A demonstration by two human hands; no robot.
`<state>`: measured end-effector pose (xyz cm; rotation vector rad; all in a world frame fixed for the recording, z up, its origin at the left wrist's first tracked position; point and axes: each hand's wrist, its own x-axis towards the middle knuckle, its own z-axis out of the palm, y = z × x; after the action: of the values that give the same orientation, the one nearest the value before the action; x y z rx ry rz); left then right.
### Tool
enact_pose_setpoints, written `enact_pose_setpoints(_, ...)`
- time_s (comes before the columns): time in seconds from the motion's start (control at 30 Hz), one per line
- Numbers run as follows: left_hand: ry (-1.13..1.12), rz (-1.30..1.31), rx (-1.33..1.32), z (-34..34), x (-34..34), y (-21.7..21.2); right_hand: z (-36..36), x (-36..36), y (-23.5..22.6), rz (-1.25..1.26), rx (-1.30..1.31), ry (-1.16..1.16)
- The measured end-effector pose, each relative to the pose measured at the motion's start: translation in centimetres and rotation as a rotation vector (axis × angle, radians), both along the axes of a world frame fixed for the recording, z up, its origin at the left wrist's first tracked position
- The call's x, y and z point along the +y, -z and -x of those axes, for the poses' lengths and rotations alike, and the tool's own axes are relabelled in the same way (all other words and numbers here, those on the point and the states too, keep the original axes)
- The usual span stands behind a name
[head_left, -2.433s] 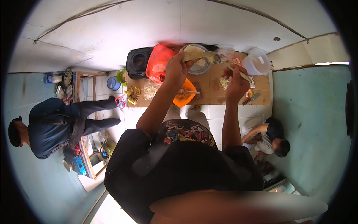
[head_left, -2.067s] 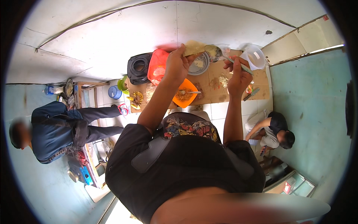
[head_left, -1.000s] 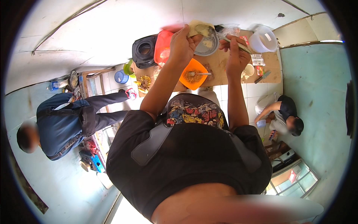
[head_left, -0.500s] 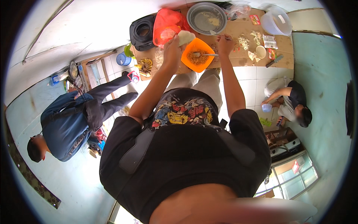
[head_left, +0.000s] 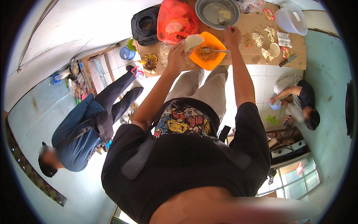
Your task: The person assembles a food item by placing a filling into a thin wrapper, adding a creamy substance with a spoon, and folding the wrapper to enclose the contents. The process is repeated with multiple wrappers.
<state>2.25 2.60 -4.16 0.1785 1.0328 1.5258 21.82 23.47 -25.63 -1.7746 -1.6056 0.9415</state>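
Note:
My left hand point(head_left: 176, 56) pinches a thin, pale, round wrapper sheet point(head_left: 194, 42) over the left rim of an orange square bowl point(head_left: 203, 64). Shredded orange-brown filling point(head_left: 207, 55) lies inside the bowl, and a metal spoon point(head_left: 220, 51) rests in it with its handle to the right. My right hand point(head_left: 233, 36) is closed at the near right rim of a grey basin point(head_left: 197, 16). The small spoon it held a moment before barely shows now. A pale pasty mixture point(head_left: 223, 15) sits in the basin.
Left of the bowl are a red plastic bag point(head_left: 173, 22), a black stand point(head_left: 143, 26) and bananas point(head_left: 149, 61). Peelings, a pale cup point(head_left: 275, 49), a knife point(head_left: 288, 60) and a clear tub point(head_left: 292, 20) lie right. One person point(head_left: 80, 130) is at left, another point(head_left: 298, 95) sits at right.
My right hand has moved up to the basin's rim, and the small spoon's tip no longer shows clearly. My left hand still holds the wrapper sheet near the bowl. The whole view has shifted slightly.

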Motion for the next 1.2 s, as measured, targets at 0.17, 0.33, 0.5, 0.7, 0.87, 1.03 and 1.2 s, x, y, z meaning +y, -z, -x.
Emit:
enact_pose_setpoints(0.17, 0.012, -0.090, -0.319, 0.4, 1.1, 3.7, -0.5, -0.2, -2.5, -0.004, -0.137, -0.044)
enact_pose_setpoints(0.33, 0.020, -0.030, -0.275, 0.0, 1.4, 7.1, -0.2, -4.3, -9.3, -0.421, -0.226, -0.160)
enact_pose_setpoints(0.5, 0.110, 0.008, -0.330, -1.7, -0.6, 9.4, 0.8, -10.3, -13.7, 0.644, 0.459, -0.252)
enact_pose_setpoints(0.7, 0.132, 0.140, -0.275, -3.2, -3.5, 12.0, 0.5, -13.7, -12.1, 0.727, 0.368, -0.231)
enact_pose_setpoints(0.87, 0.380, -0.036, -0.172, -2.0, -5.7, 13.5, -1.1, -14.7, -10.9, 0.588, 0.412, -0.418)
enact_pose_setpoints(1.03, 0.451, -0.173, -0.203, 0.2, -5.6, 14.9, -1.0, -13.9, -10.4, 0.405, 0.353, -0.639)
enact_pose_setpoints(1.2, 0.581, 0.205, 0.074, 0.4, -4.2, 14.8, 0.1, -13.5, -10.4, 0.298, 0.272, -0.643)
